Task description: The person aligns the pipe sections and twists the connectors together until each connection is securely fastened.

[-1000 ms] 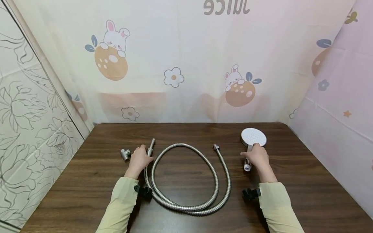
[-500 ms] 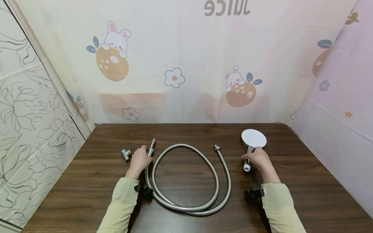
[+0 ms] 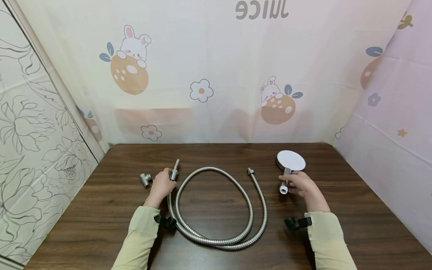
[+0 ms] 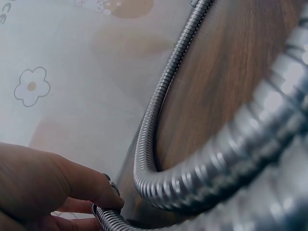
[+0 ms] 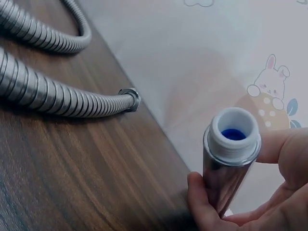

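Note:
A chrome hand shower (image 3: 291,160) with a round white face is at the back right of the table. My right hand (image 3: 305,185) grips its handle (image 5: 225,178) between thumb and fingers. The handle's white threaded end, blue inside, faces the right wrist camera. A ribbed metal shower hose (image 3: 265,213) lies coiled mid-table. At its left end, my left hand (image 3: 161,187) pinches the hose by its metal connector (image 3: 173,174); in the left wrist view, the fingers (image 4: 91,185) partly cover that connector. The hose's other end has a hex nut (image 5: 131,99).
A small chrome T-shaped fitting (image 3: 145,180) lies just left of my left hand. The brown wooden table (image 3: 209,210) meets a printed curtain (image 3: 216,48) at its back edge, with more printed fabric at both sides.
My right hand has turned and moved slightly right at the wrist. The hand shower has shifted a little left, its handle end tipping up. My left hand has barely moved.

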Demonstrator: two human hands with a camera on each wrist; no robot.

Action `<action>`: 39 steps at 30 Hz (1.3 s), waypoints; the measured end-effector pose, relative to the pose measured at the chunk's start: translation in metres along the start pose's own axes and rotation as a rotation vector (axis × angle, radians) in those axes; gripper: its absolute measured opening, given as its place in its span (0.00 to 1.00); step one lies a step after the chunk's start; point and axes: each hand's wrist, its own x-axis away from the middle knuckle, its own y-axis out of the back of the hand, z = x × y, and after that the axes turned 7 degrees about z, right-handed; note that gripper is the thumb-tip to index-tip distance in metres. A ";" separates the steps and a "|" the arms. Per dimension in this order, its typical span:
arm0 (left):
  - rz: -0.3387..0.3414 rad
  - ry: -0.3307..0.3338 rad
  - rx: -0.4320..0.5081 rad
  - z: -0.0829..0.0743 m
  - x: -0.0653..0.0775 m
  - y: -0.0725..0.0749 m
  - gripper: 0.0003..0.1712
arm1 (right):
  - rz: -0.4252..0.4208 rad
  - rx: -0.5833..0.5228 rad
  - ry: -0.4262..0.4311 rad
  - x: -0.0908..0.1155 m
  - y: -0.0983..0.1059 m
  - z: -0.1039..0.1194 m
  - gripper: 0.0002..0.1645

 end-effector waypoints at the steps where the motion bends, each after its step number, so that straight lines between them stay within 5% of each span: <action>1: -0.001 -0.001 0.002 0.000 0.000 0.000 0.30 | 0.004 -0.017 0.002 0.000 0.000 0.000 0.39; 6: 0.002 -0.002 0.024 0.000 -0.001 -0.001 0.31 | 0.013 -0.105 0.009 -0.002 -0.002 0.002 0.21; 11: 0.022 -0.001 0.080 0.002 -0.002 -0.001 0.32 | 0.018 -0.210 0.001 -0.002 -0.003 0.003 0.26; 20: 0.064 0.015 0.205 -0.002 -0.002 0.001 0.31 | 0.109 -0.452 -0.003 -0.003 0.001 0.006 0.16; 30: 0.074 0.062 0.493 -0.006 -0.005 0.001 0.28 | 0.218 -0.678 0.006 -0.004 0.003 0.009 0.16; 35: 0.060 0.083 0.586 -0.006 -0.005 0.002 0.23 | 0.255 -0.683 0.011 -0.004 0.003 0.007 0.12; 39: 0.034 0.068 0.567 -0.004 -0.005 0.004 0.22 | 0.251 -0.646 0.021 -0.004 0.001 0.009 0.14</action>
